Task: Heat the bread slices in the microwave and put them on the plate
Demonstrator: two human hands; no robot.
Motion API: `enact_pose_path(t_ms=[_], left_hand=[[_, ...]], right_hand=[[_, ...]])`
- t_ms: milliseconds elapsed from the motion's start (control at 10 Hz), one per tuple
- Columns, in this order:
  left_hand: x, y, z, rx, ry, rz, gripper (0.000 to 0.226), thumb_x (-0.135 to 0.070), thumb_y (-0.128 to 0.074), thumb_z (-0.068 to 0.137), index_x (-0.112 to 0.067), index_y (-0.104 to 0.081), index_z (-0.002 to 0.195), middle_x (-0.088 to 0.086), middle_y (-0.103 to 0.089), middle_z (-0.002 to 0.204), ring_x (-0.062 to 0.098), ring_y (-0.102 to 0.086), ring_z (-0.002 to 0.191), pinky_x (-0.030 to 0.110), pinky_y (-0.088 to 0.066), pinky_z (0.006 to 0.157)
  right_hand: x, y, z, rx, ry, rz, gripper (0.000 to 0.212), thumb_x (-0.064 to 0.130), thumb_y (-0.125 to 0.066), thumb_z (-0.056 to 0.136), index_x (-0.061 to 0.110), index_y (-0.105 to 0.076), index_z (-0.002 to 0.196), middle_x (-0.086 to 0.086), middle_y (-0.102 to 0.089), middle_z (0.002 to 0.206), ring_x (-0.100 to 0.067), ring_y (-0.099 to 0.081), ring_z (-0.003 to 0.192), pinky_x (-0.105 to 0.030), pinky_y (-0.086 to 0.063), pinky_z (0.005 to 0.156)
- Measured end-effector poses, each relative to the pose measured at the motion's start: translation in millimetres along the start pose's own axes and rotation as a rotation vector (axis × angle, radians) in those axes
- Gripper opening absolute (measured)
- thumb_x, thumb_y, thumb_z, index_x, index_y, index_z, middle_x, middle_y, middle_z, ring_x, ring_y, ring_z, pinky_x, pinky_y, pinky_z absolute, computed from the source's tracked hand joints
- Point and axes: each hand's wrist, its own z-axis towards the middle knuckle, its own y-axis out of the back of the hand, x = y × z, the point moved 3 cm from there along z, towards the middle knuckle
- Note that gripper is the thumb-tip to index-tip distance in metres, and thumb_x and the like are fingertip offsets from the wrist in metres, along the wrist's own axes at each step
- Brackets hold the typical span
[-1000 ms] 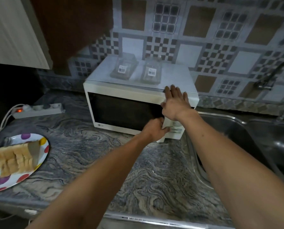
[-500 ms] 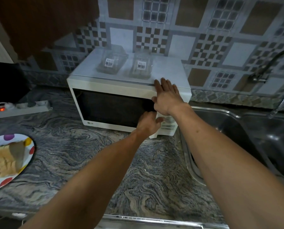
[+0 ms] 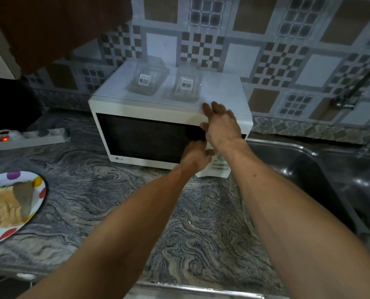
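Both of your forearms reach across the marbled counter (image 3: 115,190) toward the microwave (image 3: 149,134), so start with what lies nearest. At your left, the spotted plate (image 3: 37,184) is cut off by the frame edge, and the bread slices (image 3: 5,206) on it sit stacked in a row; how many there are you cannot count from here. Judging by that, nothing has been heated yet: the bread has not gone in, and almost the whole task is left.

Further on, your left hand (image 3: 195,157) is at the right edge of the dark door, near the bottom, its fingers curled in toward the seam. They are tucked out of sight, so whether they grip the door edge or only press it cannot be told. Your right hand (image 3: 221,124) lies flat with straight fingers on the top front corner of the microwave, bracing it. The door looks closed or barely cracked; the step in hand seems to be pulling it open.

Your hands hide most of the control panel, and the glass is too dark to show the inside. On top stand two clear plastic boxes (image 3: 169,85) with barcode labels, contents unclear. A power strip (image 3: 32,138) glows red at far left; the sink (image 3: 330,169) is at right.
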Motion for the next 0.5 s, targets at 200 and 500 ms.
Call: enact_pose_path(t_ms=[200,500], left_hand=[[-4.4,4.0,4.0,0.049,0.06,-0.037,0.026,-0.025,-0.056,0.097,-0.002,-0.059,0.109,0.013,-0.066,0.1,0.026,-0.061,0.082,0.03,-0.041,0.063],[8.8,38.0,-16.0,0.232,0.009,0.332,0.024,-0.02,-0.049,0.097,-0.004,-0.061,0.111,0.018,-0.065,0.112,0.034,-0.065,0.098,0.033,-0.048,0.071]], right_hand=[[2.1,8.1,0.3,0.033,-0.006,0.015,0.056,0.025,-0.053,0.101,0.019,-0.033,0.153,-0.01,-0.033,0.156,-0.028,-0.029,0.144,-0.041,-0.02,0.121],[5.7,26.1,3.4,0.269,-0.047,0.043,0.073,0.03,-0.049,0.097,0.02,-0.016,0.161,-0.009,-0.013,0.167,-0.03,-0.015,0.152,-0.043,-0.014,0.124]])
